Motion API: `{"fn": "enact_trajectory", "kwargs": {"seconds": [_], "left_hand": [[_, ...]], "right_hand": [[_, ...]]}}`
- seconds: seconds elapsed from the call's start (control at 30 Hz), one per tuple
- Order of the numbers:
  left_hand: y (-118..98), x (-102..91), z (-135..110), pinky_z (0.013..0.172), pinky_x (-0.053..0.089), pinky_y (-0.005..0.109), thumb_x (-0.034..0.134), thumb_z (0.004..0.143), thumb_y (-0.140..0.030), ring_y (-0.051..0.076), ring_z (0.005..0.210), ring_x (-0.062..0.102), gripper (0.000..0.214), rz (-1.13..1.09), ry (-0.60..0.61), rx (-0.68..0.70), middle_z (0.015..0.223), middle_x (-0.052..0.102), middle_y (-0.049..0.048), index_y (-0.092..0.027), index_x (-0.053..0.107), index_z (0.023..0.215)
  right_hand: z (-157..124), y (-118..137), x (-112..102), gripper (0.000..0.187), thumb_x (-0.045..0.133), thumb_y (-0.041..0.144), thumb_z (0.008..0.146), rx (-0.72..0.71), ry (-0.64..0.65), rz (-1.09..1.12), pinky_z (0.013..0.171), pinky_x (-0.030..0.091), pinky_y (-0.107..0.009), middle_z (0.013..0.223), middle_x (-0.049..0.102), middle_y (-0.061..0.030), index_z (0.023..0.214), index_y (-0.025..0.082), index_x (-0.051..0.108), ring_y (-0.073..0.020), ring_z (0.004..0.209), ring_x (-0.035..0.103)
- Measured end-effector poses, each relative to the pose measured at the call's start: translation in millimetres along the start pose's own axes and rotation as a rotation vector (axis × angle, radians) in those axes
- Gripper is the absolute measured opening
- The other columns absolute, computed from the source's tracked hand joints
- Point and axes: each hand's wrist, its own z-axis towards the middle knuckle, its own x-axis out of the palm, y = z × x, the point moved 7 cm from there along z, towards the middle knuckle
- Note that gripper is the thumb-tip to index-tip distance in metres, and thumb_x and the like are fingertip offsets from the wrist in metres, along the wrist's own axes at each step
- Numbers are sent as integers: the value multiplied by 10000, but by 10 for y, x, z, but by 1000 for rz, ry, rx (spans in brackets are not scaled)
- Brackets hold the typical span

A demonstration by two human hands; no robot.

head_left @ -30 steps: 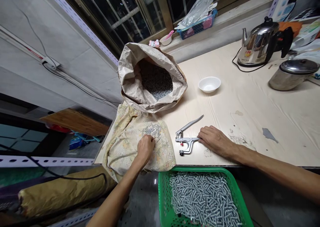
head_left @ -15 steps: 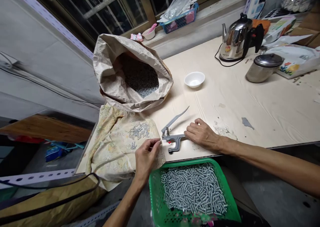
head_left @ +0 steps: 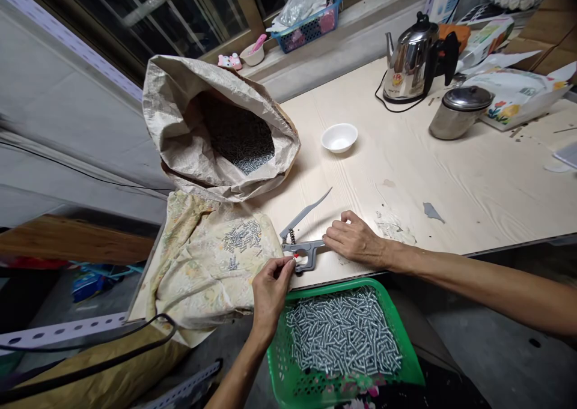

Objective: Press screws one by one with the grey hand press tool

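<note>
My left hand [head_left: 269, 289] pinches a small metal piece too small to name at the jaw of the grey press pliers [head_left: 301, 241], which lie on the table near its front edge. My right hand [head_left: 354, 239] rests on the table, its fingers closed on the end of the pliers' lower handle. A pile of small metal pieces [head_left: 242, 236] lies on the flowered cloth [head_left: 198, 271] just left of the pliers. Behind the cloth stands an open paper sack [head_left: 180, 127] full of the same pieces. Below the table edge a green basket [head_left: 408, 361] holds many silvery pieces.
A white bowl [head_left: 339, 137] sits mid-table. At the far right stand a steel kettle [head_left: 408, 60], a lidded steel pot [head_left: 460, 112] and a printed bag [head_left: 523, 93]. A blue basket [head_left: 306, 27] and a small bowl [head_left: 252, 51] sit on the window sill. A black cable [head_left: 112, 361] runs lower left.
My left hand left the pile on the cloth and moved right to the pliers' jaw with a small piece. My right hand kept its place on the handle. The view shifted left.
</note>
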Motion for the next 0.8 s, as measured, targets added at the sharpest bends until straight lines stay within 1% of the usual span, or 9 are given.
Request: {"fn": "enact_trajectory", "kwargs": {"seconds": [0.17,0.3,0.43,0.6,0.8], "left_hand": [[-2,20,37,670,468,265,616,743,-507,196,755,629,389,38,20,-39,782,704,61,-142,715,832],[4,38,67,606,445,245,620,719,-527,192,723,622,414,65,63,-50,756,699,67,-133,717,803],[50,74,109,528,401,228,639,670,-552,170,634,589,449,69,121,-86,684,679,65,-117,712,756],[110,135,98,478,339,215,665,612,-572,119,511,491,475,11,230,-175,556,611,29,-105,692,698],[43,165,74,483,313,214,697,527,-542,101,485,449,428,29,307,-273,506,569,-1,-126,663,626]], "right_hand": [[-1,1,-6,308,392,38,942,-1,-30,2,677,231,-328,651,471,11,698,162,533,-153,652,334],[-9,10,17,306,388,42,942,4,-28,9,684,228,-333,657,474,8,698,162,529,-155,653,335],[-32,23,74,303,370,43,947,5,20,25,691,220,-336,667,481,7,711,165,515,-154,658,339],[-68,23,176,300,347,44,953,6,98,60,702,219,-339,686,495,7,723,165,497,-150,651,345],[-106,3,300,281,351,67,962,26,236,133,724,226,-349,729,527,0,748,168,504,-152,669,378]]}}
